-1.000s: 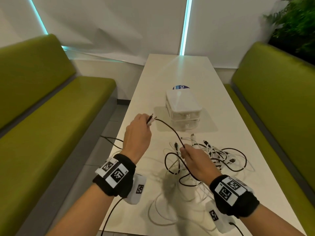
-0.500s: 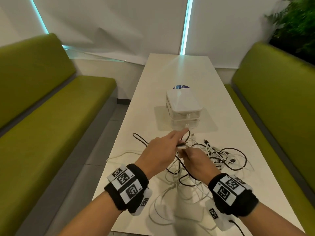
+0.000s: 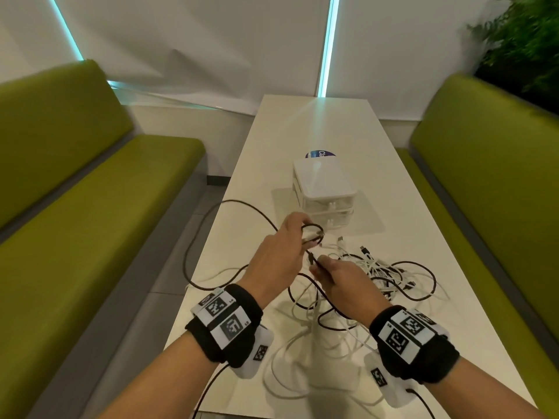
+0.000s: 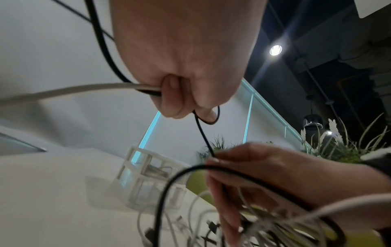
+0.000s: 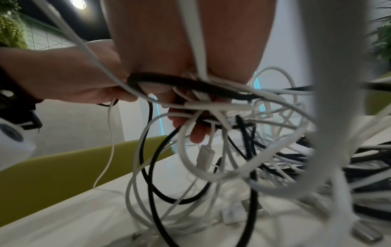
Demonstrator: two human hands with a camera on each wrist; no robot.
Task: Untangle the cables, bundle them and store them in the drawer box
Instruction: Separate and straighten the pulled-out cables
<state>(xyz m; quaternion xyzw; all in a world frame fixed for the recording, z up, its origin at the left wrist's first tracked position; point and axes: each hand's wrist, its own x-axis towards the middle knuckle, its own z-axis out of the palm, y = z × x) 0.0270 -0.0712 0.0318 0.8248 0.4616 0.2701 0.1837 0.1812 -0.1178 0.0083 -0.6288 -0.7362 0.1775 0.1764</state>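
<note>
A tangle of black and white cables (image 3: 390, 272) lies on the white table (image 3: 317, 128), in front of the small white drawer box (image 3: 322, 189) with clear drawers. My left hand (image 3: 308, 237) grips a small loop of the black cable (image 3: 314, 226) together with a white cable (image 4: 84, 87). Just below it, my right hand (image 3: 317, 266) pinches the same black cable (image 4: 203, 133), which runs taut between both hands. Several white and black strands (image 5: 211, 103) hang round my right hand's fingers (image 5: 196, 133). The drawer box (image 4: 148, 175) appears closed.
A long slack loop of black cable (image 3: 193, 237) hangs out past the table's left edge. Green benches (image 3: 90, 237) flank the table on both sides. A round blue sticker (image 3: 320, 154) lies behind the box. A plant (image 3: 526, 40) stands at the far right.
My left hand swung in from the far left to meet the right hand and now holds a small loop. The black cable's slack has spread out over the table's left edge.
</note>
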